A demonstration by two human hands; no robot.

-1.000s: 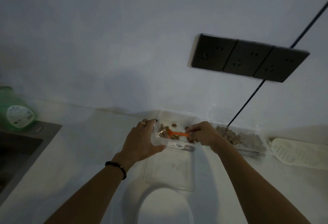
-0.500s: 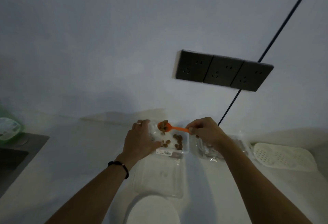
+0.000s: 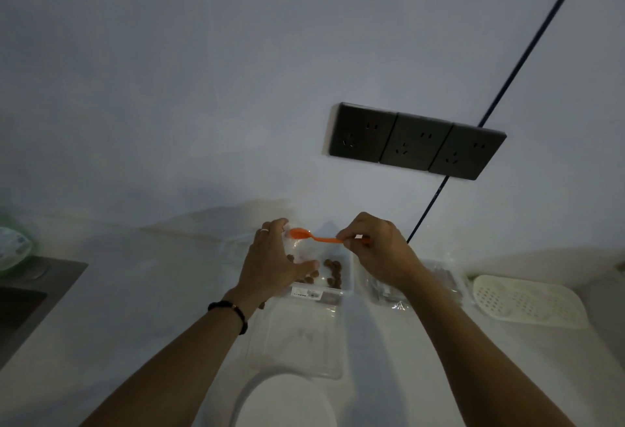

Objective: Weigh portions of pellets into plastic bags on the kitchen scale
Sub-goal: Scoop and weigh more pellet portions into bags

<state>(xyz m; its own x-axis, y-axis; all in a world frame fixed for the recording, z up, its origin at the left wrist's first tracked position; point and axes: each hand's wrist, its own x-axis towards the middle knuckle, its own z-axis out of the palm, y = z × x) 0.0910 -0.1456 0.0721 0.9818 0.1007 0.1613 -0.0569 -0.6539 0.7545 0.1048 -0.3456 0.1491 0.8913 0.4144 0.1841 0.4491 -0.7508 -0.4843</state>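
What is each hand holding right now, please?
Left hand: grips a clear plastic bag at its mouth.
Right hand: pinches the handle of an orange spoon.

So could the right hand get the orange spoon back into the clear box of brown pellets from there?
Probably yes. The right hand pinches the orange plastic spoon just above the clear plastic box of brown pellets, whose top is open; only the left hand crowds one side.

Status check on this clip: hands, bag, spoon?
Left hand grips clear plastic bag. Right hand pinches orange plastic spoon at bag mouth. Brown pellets in clear tub below. Nothing blocking.
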